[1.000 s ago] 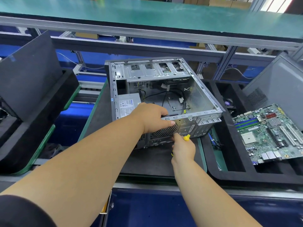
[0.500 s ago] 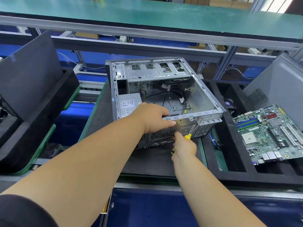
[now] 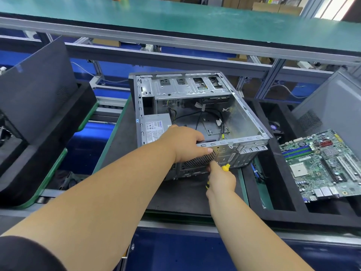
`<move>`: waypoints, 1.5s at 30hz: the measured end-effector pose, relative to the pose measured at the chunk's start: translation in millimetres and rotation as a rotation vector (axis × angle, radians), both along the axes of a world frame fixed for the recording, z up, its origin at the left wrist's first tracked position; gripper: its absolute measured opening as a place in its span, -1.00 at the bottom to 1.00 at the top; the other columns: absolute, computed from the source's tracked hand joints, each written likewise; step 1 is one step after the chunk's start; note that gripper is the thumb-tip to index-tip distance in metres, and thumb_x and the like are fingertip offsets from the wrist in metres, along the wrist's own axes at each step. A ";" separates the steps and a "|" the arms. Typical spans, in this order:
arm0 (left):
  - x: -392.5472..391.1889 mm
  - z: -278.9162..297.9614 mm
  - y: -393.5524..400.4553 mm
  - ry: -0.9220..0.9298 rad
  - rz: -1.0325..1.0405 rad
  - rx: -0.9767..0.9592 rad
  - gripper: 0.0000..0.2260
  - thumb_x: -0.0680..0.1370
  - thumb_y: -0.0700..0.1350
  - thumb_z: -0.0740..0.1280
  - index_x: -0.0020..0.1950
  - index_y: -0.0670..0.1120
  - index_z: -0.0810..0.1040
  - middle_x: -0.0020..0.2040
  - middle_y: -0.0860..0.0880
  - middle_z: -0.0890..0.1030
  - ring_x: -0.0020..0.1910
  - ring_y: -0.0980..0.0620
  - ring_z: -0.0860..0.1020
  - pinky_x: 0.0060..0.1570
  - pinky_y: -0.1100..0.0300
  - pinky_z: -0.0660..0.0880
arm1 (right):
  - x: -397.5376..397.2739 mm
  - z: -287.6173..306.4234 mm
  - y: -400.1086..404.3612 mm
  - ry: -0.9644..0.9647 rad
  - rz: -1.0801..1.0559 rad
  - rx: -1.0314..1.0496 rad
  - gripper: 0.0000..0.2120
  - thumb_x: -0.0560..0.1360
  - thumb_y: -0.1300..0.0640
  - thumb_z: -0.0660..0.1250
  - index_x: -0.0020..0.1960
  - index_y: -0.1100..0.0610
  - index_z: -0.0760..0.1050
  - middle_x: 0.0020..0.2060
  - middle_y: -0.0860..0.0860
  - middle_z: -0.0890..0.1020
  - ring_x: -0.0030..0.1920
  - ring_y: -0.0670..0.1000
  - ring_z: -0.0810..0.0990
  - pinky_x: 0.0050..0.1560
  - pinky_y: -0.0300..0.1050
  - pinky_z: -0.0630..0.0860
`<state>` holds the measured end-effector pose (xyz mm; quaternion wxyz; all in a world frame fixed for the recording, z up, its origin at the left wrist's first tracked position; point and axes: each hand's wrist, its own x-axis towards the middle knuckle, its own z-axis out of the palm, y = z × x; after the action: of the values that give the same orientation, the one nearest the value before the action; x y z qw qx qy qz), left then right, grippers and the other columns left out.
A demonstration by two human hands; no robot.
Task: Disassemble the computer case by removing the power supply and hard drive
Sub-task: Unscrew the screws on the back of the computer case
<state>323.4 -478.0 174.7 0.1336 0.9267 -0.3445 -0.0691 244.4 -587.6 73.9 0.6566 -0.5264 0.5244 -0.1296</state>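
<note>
An open silver computer case [image 3: 244, 114] lies on its side on a dark mat, its rear panel facing me. The grey power supply [image 3: 154, 127] with a white label sits in the case's near left corner. Loose black cables [image 3: 207, 118] run across the case floor. My left hand [image 3: 185, 143] grips the top rim of the rear panel, fingers curled over the edge above the mesh vent. Just below, my right hand [image 3: 220, 179] holds a yellow-handled screwdriver [image 3: 226, 167] with its tip at the rear panel. No hard drive can be made out.
A green motherboard [image 3: 322, 165] lies in a black foam tray [image 3: 273, 192] to the right. A grey side panel [image 3: 336, 106] leans at the far right. Dark panels in black trays [image 3: 35, 106] stand to the left. A green-topped shelf [image 3: 175, 20] runs overhead behind the case.
My right hand has shifted slightly up and to the right with the screwdriver against the rear panel. The left hand keeps its grip on the rim.
</note>
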 end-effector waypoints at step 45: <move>0.1 0.4 -1.5 0.028 0.008 0.039 -0.62 0.55 0.31 0.20 0.16 0.10 0.57 -0.03 0.08 0.60 0.02 -0.04 0.54 -0.03 0.13 0.40 | -101.6 18.1 -23.9 -0.121 0.560 -0.086 -0.89 0.62 0.12 0.21 0.10 -0.02 0.47 -0.21 -0.09 0.72 -0.51 -0.11 0.41 -0.42 -0.23 0.43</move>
<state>323.5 -479.5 175.1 0.1205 0.9294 -0.3374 -0.0884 142.8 -611.5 92.0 0.6739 -0.6694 0.3126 0.0033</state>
